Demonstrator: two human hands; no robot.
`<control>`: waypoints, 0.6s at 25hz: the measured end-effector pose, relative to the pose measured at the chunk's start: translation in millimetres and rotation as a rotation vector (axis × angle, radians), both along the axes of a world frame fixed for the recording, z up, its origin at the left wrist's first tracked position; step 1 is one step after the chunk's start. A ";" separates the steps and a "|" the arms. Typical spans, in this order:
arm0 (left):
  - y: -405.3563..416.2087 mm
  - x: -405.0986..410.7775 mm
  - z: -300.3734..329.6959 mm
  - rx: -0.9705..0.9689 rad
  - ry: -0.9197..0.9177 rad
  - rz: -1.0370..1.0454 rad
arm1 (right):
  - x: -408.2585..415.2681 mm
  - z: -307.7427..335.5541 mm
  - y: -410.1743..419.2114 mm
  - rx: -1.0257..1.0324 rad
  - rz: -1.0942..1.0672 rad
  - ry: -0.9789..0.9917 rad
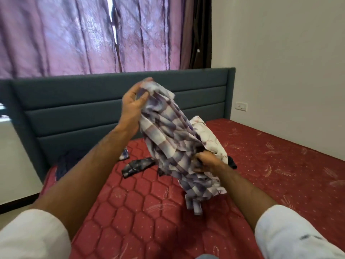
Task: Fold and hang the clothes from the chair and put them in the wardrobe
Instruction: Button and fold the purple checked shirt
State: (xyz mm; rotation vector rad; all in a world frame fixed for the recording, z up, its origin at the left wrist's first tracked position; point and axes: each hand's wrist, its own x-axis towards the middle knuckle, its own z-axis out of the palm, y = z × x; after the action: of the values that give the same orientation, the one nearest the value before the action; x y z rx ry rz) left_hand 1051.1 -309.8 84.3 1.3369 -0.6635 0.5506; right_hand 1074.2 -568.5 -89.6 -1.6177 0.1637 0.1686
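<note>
The person is holding a crumpled checked shirt (168, 143) up over the red mattress (130, 212), with both hands gripping it. The left hand (133, 103) is raised, its fingers curled around a bunched top end of the fabric in front of the blue headboard (74, 109). The right hand (207, 161) is lower, clamping a wad of the same shirt near its middle, while a loose tail is dangling down toward the mattress. The picture is blurred, so collar and sleeves cannot be told apart.

Judging from this, the step in hand is sorting out 1 garment before folding or hanging it; nothing about it is flat or aligned yet. The next move is probably calling for finding the shoulders or collar, shaking the cloth open, and spreading it on the mattress or lifting it clear.

More clothes are lying on the mattress behind: a white garment (207, 135) just beyond the shirt, a dark patterned piece (137, 166), and a dark heap (69, 161) near the headboard. No chair, hanger or wardrobe is in view.
</note>
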 end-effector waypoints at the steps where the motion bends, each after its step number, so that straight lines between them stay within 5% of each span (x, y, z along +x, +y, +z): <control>1: 16.4 -0.5 13.6 -0.018 -0.036 0.047 | 3.7 8.7 -3.3 0.070 -0.085 0.072; 3: 47.3 1.7 27.1 0.050 -0.045 0.142 | 11.6 20.9 -9.2 -0.173 -0.153 0.079; 6: 81.3 -6.7 26.9 0.476 -0.008 0.230 | 5.6 42.9 12.2 -0.824 0.250 0.023; 9: 92.4 -21.0 32.4 0.975 -0.114 0.303 | -12.2 76.6 62.2 -0.606 0.461 -0.352; 12: 87.5 -39.2 57.7 1.077 -0.294 0.346 | -23.9 125.1 114.5 -0.244 0.463 -0.733; 15: 93.9 -52.1 100.9 1.151 -0.419 0.365 | -22.3 179.9 140.4 -0.157 0.418 -0.823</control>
State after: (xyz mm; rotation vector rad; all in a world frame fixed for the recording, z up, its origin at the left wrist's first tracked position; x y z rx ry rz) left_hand 999.0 -215.9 185.2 2.4866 -1.1748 0.7941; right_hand 1052.0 -428.1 90.2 -1.7384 -0.8120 -0.2037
